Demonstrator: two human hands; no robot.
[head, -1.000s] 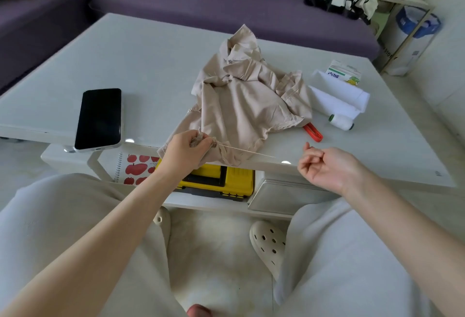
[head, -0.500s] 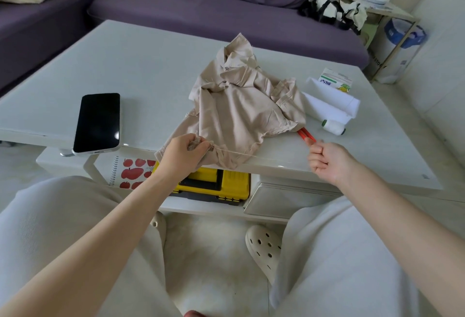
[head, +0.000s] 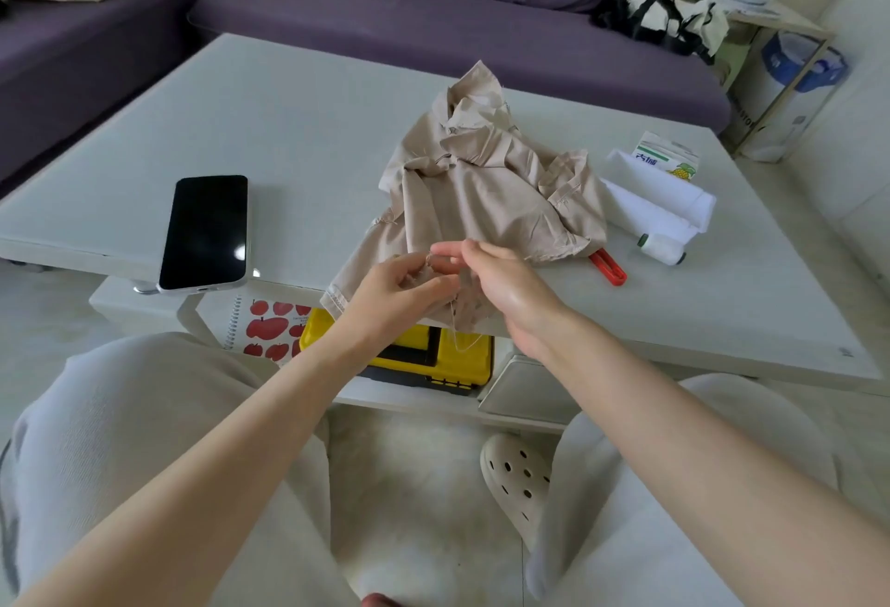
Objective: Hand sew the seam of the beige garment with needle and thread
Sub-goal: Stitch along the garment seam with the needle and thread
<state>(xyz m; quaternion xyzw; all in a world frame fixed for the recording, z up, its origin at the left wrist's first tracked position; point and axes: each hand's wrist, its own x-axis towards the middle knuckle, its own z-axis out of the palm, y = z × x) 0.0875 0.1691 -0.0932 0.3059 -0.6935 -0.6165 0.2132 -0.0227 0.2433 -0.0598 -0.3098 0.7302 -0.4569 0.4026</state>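
The left hand point(head: 399, 284) is pinching the garment point(head: 481, 192) seam at the near edge of the worktop point(head: 289, 125); the right hand point(head: 496, 279) is meeting it, grip unclear. Thread point(head: 462, 341) is hanging slack: draw snug.

Black phone point(head: 204, 233) on white table point(head: 289, 134), purple sofa point(head: 385, 14) behind, yellow case point(head: 462, 361) below

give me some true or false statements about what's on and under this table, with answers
1. The phone lies on the table, left of the beige garment. True.
2. The left hand and right hand are together at the garment's near edge. True.
3. The white thread spool stands on the phone. False: it lies on its side on the table, right of the garment.
4. The yellow case sits on the tabletop. False: it is on the shelf under the table.
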